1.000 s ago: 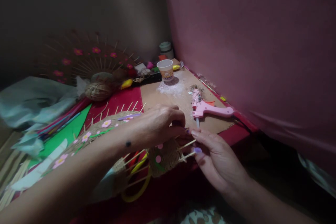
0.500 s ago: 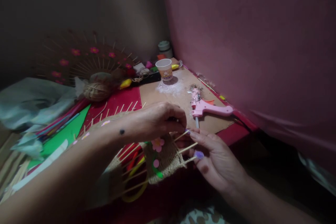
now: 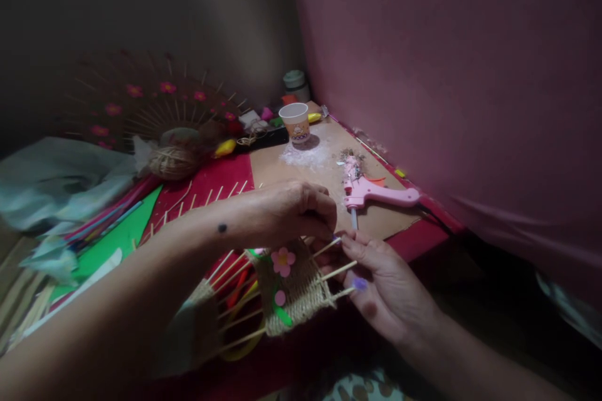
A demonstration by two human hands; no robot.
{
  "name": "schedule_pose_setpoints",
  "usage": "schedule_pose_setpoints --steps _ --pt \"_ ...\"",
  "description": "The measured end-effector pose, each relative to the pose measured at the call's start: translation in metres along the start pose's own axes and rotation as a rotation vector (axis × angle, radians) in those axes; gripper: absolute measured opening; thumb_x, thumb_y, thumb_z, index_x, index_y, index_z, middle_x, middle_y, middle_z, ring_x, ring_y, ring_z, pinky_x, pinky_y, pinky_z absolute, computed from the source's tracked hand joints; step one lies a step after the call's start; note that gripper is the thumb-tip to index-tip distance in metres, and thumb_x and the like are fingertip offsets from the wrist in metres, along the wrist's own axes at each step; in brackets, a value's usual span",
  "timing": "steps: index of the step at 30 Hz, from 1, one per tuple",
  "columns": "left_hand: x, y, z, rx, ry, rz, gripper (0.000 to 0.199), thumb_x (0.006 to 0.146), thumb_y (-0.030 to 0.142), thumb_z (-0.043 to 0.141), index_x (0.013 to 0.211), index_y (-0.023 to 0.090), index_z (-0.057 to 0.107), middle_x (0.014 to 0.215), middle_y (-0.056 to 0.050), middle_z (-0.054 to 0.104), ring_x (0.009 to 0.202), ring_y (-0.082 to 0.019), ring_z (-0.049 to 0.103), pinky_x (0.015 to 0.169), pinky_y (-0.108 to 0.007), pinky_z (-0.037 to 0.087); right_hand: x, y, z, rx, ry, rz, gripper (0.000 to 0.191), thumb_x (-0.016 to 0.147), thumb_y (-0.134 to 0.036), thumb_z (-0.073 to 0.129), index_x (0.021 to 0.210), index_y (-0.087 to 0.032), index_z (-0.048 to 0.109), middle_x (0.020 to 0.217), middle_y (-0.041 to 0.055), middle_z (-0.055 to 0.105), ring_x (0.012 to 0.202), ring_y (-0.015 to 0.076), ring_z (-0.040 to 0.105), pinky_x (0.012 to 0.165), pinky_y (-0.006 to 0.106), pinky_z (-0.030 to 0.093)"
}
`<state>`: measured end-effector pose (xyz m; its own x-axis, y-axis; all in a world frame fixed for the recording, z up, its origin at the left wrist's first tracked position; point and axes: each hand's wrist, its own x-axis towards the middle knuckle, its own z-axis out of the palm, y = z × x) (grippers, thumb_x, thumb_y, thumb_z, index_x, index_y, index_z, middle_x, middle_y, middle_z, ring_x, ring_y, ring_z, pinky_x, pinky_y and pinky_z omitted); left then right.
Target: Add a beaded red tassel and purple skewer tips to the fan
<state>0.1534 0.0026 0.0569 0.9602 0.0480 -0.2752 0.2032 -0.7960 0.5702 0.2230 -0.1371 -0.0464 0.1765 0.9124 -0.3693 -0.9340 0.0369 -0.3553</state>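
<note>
A woven twine fan on thin sticks (image 3: pixel 298 291), trimmed with pink flowers and green leaves, lies tilted in front of me. My left hand (image 3: pixel 308 210) reaches across above it, fingers pinched together near the stick ends; what they hold is hidden. At the fan's right edge, my right hand (image 3: pixel 383 282) has its thumb and fingers closed about the bare stick tips. Purple patches show at its thumb and fingertip. Just beyond the hands lies a pink glue gun (image 3: pixel 362 193), its clear glue stick (image 3: pixel 354 218) pointing toward me.
A patterned paper cup (image 3: pixel 295 122) stands on cardboard (image 3: pixel 268 169) beside whitish residue. Behind, at left, is a larger flowered fan (image 3: pixel 167 106) with a twine ball (image 3: pixel 172 163) before it. Green sheet (image 3: pixel 101 257) and plastic bag (image 3: pixel 61 175) lie left. A pink curtain (image 3: pixel 446 88) hangs at right.
The fan's right end has tipped slightly, its stick ends sitting a little lower and further right. My left hand has shifted slightly right; both hands keep much the same pose.
</note>
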Motion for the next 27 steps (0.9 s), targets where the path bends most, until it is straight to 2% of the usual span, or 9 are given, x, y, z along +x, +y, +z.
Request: schedule_pose_setpoints --steps 9,22,27 --pt "-0.002 0.016 -0.007 0.130 -0.105 -0.055 0.015 0.084 0.019 0.053 0.074 0.015 0.063 0.082 0.001 0.054 0.066 -0.007 0.051 0.058 -0.017 0.038 0.001 -0.001 -0.001 -0.033 -0.032 0.009 0.015 0.062 -0.016 0.076 0.074 -0.013 0.068 0.064 0.0032 0.066 0.055 0.0098 0.060 0.053 0.017 0.047" --pt "0.002 0.011 -0.006 0.105 -0.097 -0.032 0.014 0.082 0.019 0.057 0.071 0.015 0.064 0.079 0.001 0.054 0.067 -0.007 0.051 0.059 -0.017 0.037 0.006 0.003 -0.005 0.013 -0.059 0.011 0.017 0.060 -0.014 0.079 0.072 -0.015 0.067 0.060 0.0016 0.067 0.051 0.0110 0.062 0.045 0.016 0.044" --pt "0.003 0.009 -0.005 0.092 -0.073 -0.006 0.014 0.082 0.019 0.058 0.070 0.015 0.063 0.078 0.002 0.054 0.069 -0.007 0.051 0.062 -0.017 0.037 0.007 0.006 -0.007 0.012 -0.062 -0.023 0.015 0.063 -0.017 0.078 0.072 -0.017 0.066 0.061 0.0009 0.068 0.055 0.0129 0.064 0.039 0.014 0.038"
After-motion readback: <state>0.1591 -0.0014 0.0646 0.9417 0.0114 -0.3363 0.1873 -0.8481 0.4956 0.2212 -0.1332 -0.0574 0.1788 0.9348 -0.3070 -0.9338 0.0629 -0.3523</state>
